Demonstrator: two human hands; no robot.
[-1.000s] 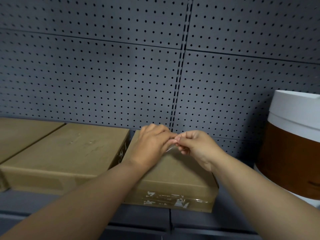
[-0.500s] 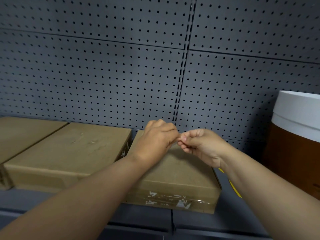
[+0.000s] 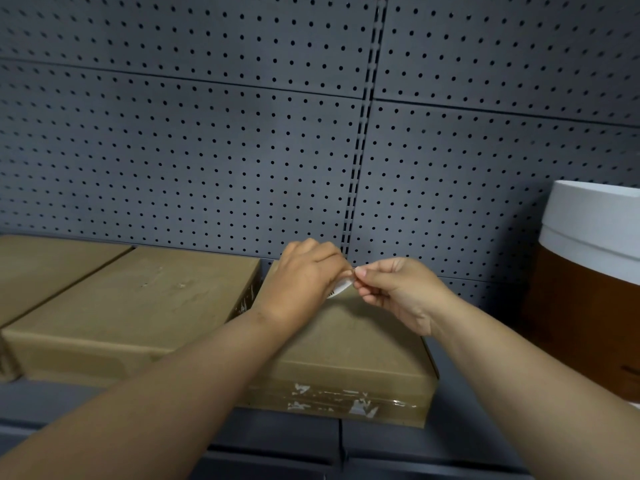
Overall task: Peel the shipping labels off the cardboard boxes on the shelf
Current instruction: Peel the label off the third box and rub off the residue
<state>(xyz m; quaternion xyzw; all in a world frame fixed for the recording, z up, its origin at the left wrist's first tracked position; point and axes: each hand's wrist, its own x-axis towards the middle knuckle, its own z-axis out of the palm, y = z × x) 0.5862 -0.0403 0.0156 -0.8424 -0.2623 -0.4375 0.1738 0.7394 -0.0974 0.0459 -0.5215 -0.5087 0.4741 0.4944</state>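
A: Starting nearest you, the shelf (image 3: 104, 403) edge runs dark across the bottom, and the box (image 3: 363, 355) you are working on sits right at its lip. See the torn white scraps under the clear tape (image 3: 332, 401) on its front face? That is what a hurried pull leaves behind.

B: So slow down on this one?

A: Yes. Your left hand (image 3: 304, 278) is curled closed over the top of the box, fingers bunched at the strip. Your right hand (image 3: 398, 289) is closed in a fine pinch, thumb and forefinger on the other end of the label (image 3: 341, 285). It is a small white strip with a bit of barcode showing, held between both hands just above the far part of the lid. I cannot tell whether any part of it is stuck down yet.

B: How should I finish the pull?

A: My advice: keep the strip low and fold it back on itself along the cardboard, not straight up. Pull steadily, and if the paper starts to split, move your pinch closer to the glue line.

B: And after that?

A: The neighbouring box (image 3: 138, 299) to the left shows a bare top from here, and so does the one beyond it (image 3: 45, 261). Their other faces are hidden, so check them. The brown and white drum (image 3: 588, 292) at the right and the pegboard (image 3: 242, 150) behind are not your concern.
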